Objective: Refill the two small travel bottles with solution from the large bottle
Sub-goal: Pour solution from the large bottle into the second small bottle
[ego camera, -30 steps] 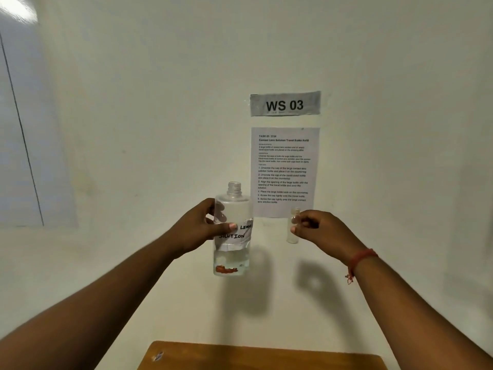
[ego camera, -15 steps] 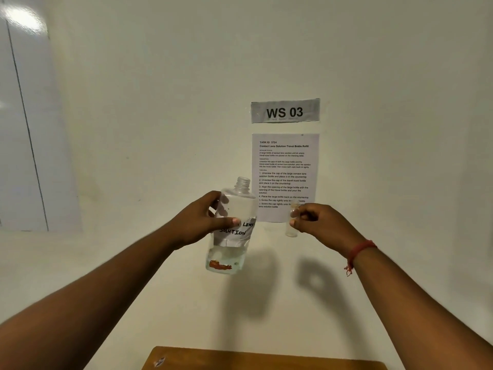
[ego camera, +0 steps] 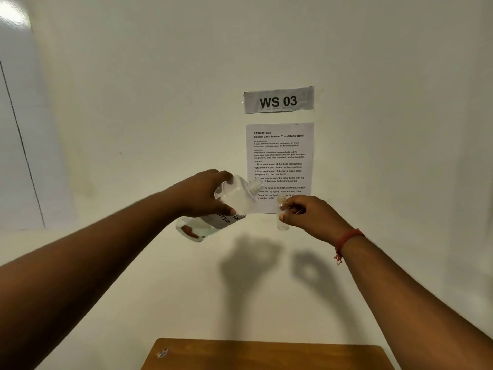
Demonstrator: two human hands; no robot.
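Wall sign (ego camera: 278,100) "WS 03", tilted large bottle (ego camera: 226,206) "LENS"-labelled

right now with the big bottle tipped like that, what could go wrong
1. The big bottle in the left hand is tilted, cap off, its mouth to the left of the small bottle and not over it; solution could spill past.
2. The small bottle's opening is narrow, so a fast pour would likely overflow.
3. The right hand pinches the small bottle in mid-air above the table; a nudge could knock it loose.
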